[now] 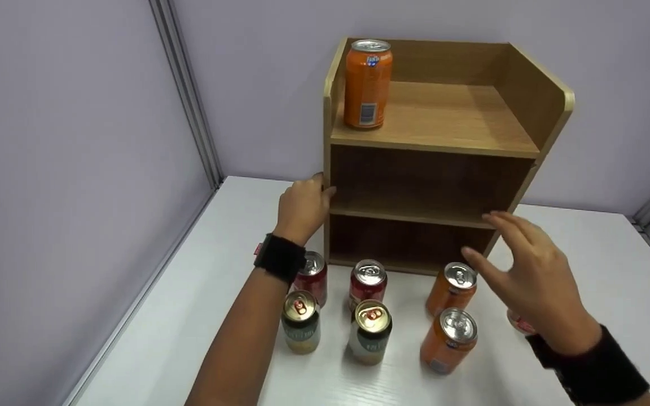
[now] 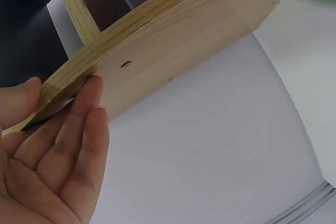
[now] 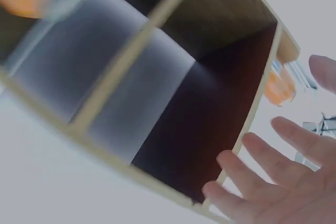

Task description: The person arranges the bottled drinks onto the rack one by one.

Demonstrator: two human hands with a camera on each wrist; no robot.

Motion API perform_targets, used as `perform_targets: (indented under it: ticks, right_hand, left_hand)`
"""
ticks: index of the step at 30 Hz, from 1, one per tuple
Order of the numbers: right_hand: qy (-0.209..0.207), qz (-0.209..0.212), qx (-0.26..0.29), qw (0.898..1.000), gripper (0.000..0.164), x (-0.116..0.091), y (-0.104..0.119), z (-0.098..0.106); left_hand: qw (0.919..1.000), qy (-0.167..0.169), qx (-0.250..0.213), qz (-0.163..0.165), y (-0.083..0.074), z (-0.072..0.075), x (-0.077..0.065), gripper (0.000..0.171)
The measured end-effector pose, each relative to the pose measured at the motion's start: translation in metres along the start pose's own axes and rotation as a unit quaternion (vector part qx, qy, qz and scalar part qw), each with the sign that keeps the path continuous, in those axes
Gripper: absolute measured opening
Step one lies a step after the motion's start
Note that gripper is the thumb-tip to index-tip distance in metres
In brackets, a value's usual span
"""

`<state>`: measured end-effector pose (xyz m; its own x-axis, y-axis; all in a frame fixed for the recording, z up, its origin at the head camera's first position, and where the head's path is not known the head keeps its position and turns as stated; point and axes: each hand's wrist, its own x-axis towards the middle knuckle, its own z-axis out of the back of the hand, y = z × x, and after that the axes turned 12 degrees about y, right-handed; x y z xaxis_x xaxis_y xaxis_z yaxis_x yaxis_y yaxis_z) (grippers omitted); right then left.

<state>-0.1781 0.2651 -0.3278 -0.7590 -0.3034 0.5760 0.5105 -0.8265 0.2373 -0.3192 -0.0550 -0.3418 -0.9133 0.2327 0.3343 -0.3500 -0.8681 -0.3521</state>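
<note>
Wooden shelf (image 1: 443, 115) standing on a white table (image 1: 229, 242), its left side panel gripped by the left hand (image 1: 304, 207).

Thumb at the panel's front edge, fingers along its outer face; the right hand (image 1: 534, 270) is spread wide by the shelf's right edge, holding nothing, though whether it touches cannot be told. An orange can (image 1: 368, 87) stands upright on the shelf's top, at its left end; before the shelf stand two red cans (image 1: 368, 287), two green-and-white cans (image 1: 370, 343) and, toward its right, two orange cans (image 1: 448, 345).
</note>
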Motion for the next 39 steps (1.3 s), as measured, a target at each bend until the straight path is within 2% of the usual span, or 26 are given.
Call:
perform_targets:
  ticks: [6, 9, 13, 22, 26, 31, 39]
  right_hand:
    - [0.010, -0.010, -0.037, 0.999, 0.060, -0.056, 0.007, -0.014]
    - [0.034, -0.022, -0.043, 0.998, 0.062, -0.073, 0.013, -0.025]
    - [0.054, -0.044, -0.050, 0.996, 0.066, -0.086, 0.018, -0.040]
    - [0.113, -0.053, -0.080, 0.989, 0.092, -0.092, 0.019, -0.075]
    - [0.139, -0.067, -0.097, 0.983, 0.092, -0.093, 0.021, -0.085]
    - [0.128, -0.065, -0.108, 0.984, 0.091, -0.094, 0.021, -0.093]
    - [0.126, -0.099, -0.044, 0.986, 0.079, -0.096, 0.023, -0.096]
  left_hand:
    - [0.9999, 0.000, 0.003, 0.011, 0.004, 0.006, 0.001, 0.027]
    - [0.9999, -0.003, 0.003, 0.014, 0.008, 0.008, 0.001, 0.027]
    - [0.9998, -0.010, 0.002, 0.017, 0.012, 0.008, 0.000, 0.025]
    - [0.9997, -0.019, 0.005, 0.016, 0.014, 0.006, 0.002, 0.025]
    - [0.9997, -0.019, 0.007, 0.009, 0.014, 0.005, 0.001, 0.026]
    - [0.9997, -0.020, 0.007, 0.013, 0.014, 0.005, -0.001, 0.027]
    - [0.9996, -0.020, 0.005, 0.017, 0.013, 0.004, 0.001, 0.025]
